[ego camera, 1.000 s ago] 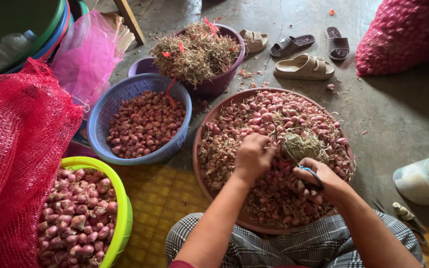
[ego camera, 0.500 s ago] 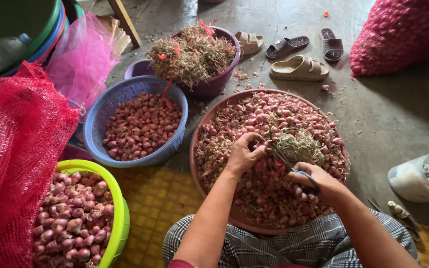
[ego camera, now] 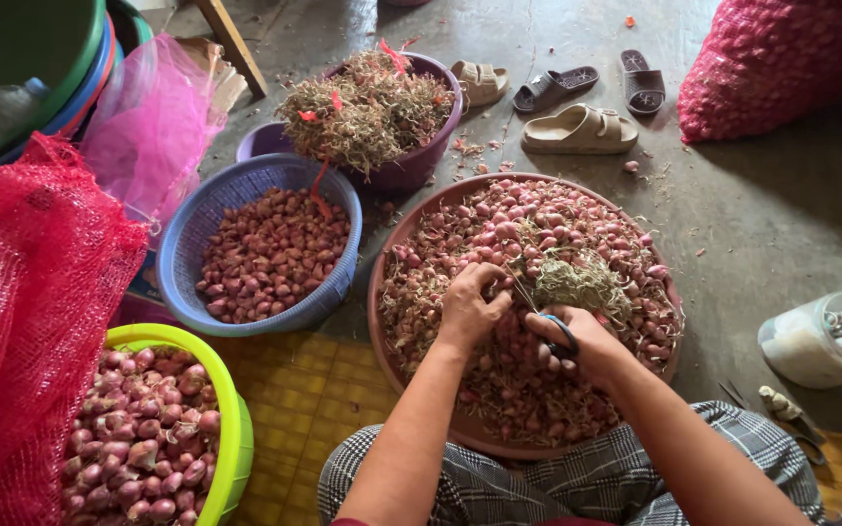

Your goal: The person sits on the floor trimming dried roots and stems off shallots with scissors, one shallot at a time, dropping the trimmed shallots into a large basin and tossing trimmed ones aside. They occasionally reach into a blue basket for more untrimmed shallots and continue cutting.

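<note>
The left hand (ego camera: 470,310) is closed around a small red shallot with dry roots, holding it just above the heap in the wide brown round basin (ego camera: 421,209) full of untrimmed shallots (ego camera: 499,229). The right hand (ego camera: 577,343) grips a pair of scissors with dark handles (ego camera: 559,336), its fingers curled through the loops; the blades point toward the left hand's fingertips, and I cannot tell if they are open or closed.

The danger I see is the short gap between blades and fingers: a cut could nick the thumb if the shallot turns in the grip. The tangle of dry stems (ego camera: 577,278) lies touching the scissors and could catch in them. The blue plastic basket of trimmed shallots (ego camera: 270,255) stands near on the left, so a tossed bulb may miss it and roll on the floor.
</note>
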